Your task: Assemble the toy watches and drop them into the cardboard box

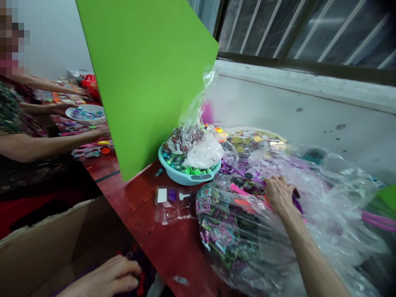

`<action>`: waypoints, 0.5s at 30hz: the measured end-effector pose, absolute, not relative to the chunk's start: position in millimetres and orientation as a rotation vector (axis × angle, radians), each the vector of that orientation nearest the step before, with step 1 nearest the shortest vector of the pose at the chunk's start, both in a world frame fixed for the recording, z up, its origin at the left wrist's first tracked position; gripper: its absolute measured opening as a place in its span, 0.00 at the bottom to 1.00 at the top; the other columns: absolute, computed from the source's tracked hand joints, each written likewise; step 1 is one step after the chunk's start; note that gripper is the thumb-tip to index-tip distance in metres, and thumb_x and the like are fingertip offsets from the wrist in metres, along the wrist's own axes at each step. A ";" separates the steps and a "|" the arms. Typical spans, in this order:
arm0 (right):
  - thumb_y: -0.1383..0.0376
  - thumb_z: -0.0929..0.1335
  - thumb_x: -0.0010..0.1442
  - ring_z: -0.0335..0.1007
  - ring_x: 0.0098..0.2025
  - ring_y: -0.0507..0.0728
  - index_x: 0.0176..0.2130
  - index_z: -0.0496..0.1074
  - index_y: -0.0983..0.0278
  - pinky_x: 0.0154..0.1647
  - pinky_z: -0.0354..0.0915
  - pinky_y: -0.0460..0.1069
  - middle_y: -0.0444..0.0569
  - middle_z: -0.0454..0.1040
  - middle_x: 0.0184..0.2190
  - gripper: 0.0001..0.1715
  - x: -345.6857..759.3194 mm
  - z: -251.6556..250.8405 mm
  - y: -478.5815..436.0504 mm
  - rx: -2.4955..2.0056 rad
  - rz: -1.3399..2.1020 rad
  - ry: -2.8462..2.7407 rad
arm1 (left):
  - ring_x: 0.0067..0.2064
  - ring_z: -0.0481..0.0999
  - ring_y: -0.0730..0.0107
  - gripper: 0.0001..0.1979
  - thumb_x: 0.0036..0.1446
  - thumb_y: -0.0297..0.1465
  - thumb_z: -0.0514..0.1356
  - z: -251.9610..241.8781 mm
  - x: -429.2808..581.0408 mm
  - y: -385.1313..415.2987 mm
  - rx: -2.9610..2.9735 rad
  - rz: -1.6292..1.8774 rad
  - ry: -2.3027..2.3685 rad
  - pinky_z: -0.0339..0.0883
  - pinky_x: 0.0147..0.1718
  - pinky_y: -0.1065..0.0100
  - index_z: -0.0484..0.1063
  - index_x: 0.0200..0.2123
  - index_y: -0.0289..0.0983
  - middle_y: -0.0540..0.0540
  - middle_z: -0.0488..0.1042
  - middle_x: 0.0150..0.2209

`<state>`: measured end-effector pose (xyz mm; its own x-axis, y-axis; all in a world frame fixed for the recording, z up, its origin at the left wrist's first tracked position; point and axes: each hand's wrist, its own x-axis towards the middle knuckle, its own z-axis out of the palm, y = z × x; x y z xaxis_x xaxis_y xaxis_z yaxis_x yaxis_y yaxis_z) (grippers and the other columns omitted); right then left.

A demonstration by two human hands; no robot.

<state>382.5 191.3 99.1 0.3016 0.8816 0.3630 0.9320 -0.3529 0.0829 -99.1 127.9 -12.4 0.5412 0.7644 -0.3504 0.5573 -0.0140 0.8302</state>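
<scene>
Plastic bag [247, 231] lies across table [163, 243] under right hand [280, 196].

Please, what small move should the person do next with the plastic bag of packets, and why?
Probably the left hand should come up onto the clear bag to steady it, because only the right hand is on that loose, bulky bag, while the left is down by the cardboard box.

Red tbl [167, 243]; blue tub [185, 180] (packed)

Bare left hand [103, 278] and slender right hand [280, 196] with long bare forearm [312, 251]
</scene>
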 end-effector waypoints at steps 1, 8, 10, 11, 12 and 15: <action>0.74 0.63 0.56 0.62 0.43 0.65 0.33 0.76 0.66 0.38 0.54 0.56 0.58 0.73 0.35 0.12 380.2 103.1 189.9 -2.412 -0.557 -1.702 | 0.41 0.74 0.67 0.08 0.54 0.41 0.61 13.1 -87.0 128.1 1.654 0.189 1.023 0.63 0.41 0.74 0.78 0.37 0.53 0.60 0.79 0.37; 0.69 0.60 0.62 0.66 0.40 0.64 0.40 0.77 0.67 0.33 0.55 0.52 0.57 0.74 0.38 0.17 353.0 141.4 154.5 -2.389 -0.754 -1.499 | 0.34 0.79 0.63 0.23 0.53 0.48 0.61 98.7 46.3 143.9 1.051 0.433 0.281 0.69 0.32 0.69 0.77 0.41 0.34 0.38 0.80 0.35; 0.67 0.60 0.62 0.69 0.34 0.61 0.38 0.77 0.65 0.29 0.56 0.50 0.54 0.75 0.36 0.16 336.7 149.0 129.7 -2.347 -0.761 -1.514 | 0.36 0.80 0.62 0.23 0.55 0.46 0.60 95.1 94.4 150.8 0.900 0.543 0.264 0.69 0.33 0.68 0.75 0.43 0.32 0.35 0.79 0.38; 0.66 0.61 0.62 0.69 0.31 0.59 0.38 0.77 0.64 0.27 0.57 0.50 0.52 0.76 0.35 0.16 327.4 150.5 115.2 -2.312 -0.777 -1.532 | 0.35 0.79 0.64 0.22 0.56 0.45 0.59 92.4 117.3 153.8 0.807 0.590 0.298 0.69 0.32 0.69 0.75 0.40 0.30 0.35 0.79 0.37; 0.65 0.62 0.61 0.70 0.28 0.58 0.37 0.77 0.63 0.26 0.57 0.50 0.51 0.76 0.34 0.15 317.9 150.1 100.1 -2.270 -0.814 -1.553 | 0.33 0.79 0.64 0.21 0.58 0.44 0.57 89.8 138.0 156.4 0.708 0.577 0.324 0.70 0.32 0.68 0.74 0.37 0.29 0.34 0.79 0.35; 0.64 0.63 0.59 0.70 0.23 0.55 0.35 0.77 0.61 0.21 0.59 0.47 0.47 0.76 0.31 0.13 293.9 137.6 58.5 -2.020 -0.815 -1.796 | 0.28 0.78 0.63 0.21 0.64 0.39 0.50 84.4 180.0 160.6 0.480 0.571 0.377 0.71 0.31 0.63 0.72 0.29 0.28 0.37 0.77 0.26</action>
